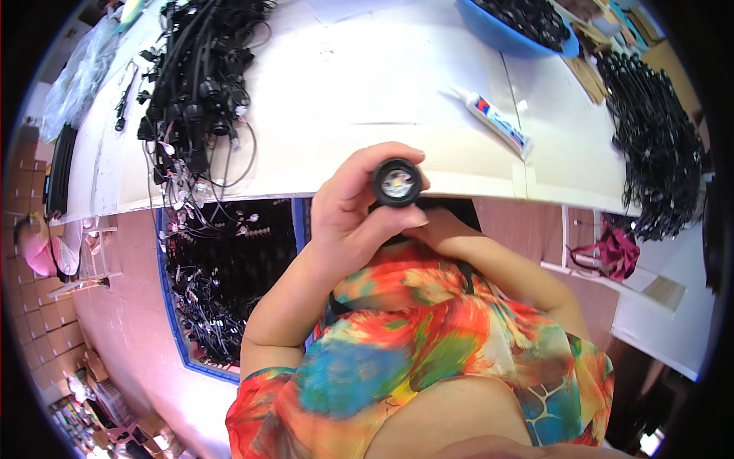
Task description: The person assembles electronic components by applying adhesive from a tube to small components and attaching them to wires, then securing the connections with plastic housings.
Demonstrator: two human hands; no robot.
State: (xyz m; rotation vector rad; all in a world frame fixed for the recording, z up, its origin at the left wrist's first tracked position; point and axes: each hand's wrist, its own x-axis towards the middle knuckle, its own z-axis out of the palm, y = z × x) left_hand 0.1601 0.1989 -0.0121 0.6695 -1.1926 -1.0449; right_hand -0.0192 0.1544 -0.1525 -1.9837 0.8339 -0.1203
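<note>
My left hand [355,199] is raised near the table's front edge, thumb and fingers closed round a black lamp socket [397,183]. Its round open end faces up, showing a pale, shiny inside with a yellowish centre. My right hand [437,227] is just below and behind it, close to my body. The left thumb and the socket cover its fingers, so what they do or hold cannot be seen. On the table lies a white, blue and red tube [495,122] with a pointed nozzle, beyond my hands to the right.
A heap of black socket cables [200,92] hangs over the table's edge at left, above a blue-rimmed bin [172,306] of wires. A blue basin [520,38] of black parts stands far right, near bundled black cables [650,138]. Another person [47,249] is at far left.
</note>
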